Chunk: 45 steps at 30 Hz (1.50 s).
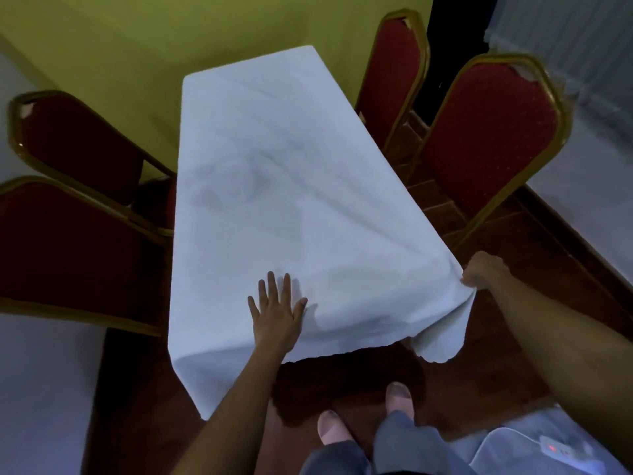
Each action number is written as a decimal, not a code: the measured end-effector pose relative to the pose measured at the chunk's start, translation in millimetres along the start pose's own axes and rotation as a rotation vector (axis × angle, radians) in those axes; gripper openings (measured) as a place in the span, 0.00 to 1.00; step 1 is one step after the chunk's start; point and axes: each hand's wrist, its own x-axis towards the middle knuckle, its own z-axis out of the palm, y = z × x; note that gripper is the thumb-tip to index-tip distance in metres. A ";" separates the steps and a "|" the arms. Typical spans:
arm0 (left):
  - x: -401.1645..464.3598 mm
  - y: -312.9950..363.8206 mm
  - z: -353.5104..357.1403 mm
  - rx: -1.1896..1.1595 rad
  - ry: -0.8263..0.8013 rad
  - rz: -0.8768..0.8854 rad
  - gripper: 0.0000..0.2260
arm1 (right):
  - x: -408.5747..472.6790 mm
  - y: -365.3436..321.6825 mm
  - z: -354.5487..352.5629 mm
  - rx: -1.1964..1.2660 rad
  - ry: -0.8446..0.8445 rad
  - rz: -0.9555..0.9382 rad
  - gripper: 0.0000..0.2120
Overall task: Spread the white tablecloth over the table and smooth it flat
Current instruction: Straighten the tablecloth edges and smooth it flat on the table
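The white tablecloth [274, 173] covers the long narrow table from the far end to the near edge and hangs over the sides; the table itself is hidden under it. Soft creases run across its middle and near right part. My left hand [276, 313] lies flat on the cloth near the front edge, fingers spread. My right hand [481, 270] is closed on the cloth's near right corner, holding it out so the fabric drapes down below in a loose fold.
Two red padded chairs with gold frames [72, 234] stand along the left side, and two more chairs [486, 132] along the right. A yellow-green wall [171, 29] is behind the table. My feet [359, 416] stand on dark wooden floor. A white device with a red light [558, 449] lies at lower right.
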 end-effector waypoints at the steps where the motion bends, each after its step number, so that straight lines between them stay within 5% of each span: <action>1: 2.4 -3.4 -2.7 -0.003 0.006 -0.022 0.30 | -5.1 -8.1 -4.2 -0.080 0.029 0.005 0.16; 6: 18.5 -6.2 -2.9 -0.070 -0.047 -0.045 0.30 | -37.6 -58.5 12.2 -0.200 0.221 -0.416 0.22; 11: 17.8 -9.0 8.6 -0.096 -0.090 -0.022 0.32 | -67.2 -80.1 63.0 -0.287 0.023 -0.717 0.30; 27: 5.2 -16.3 10.6 -0.027 -0.104 0.020 0.35 | -83.3 -82.3 86.2 -0.282 0.207 -0.780 0.31; 32: 24.2 -24.9 -5.3 -0.061 -0.021 -0.089 0.32 | -95.6 -135.1 94.2 -0.346 0.076 -0.972 0.34; 45: 18.2 -44.4 8.1 -0.090 -0.045 -0.096 0.35 | -117.6 -160.5 125.6 -0.361 0.057 -0.962 0.33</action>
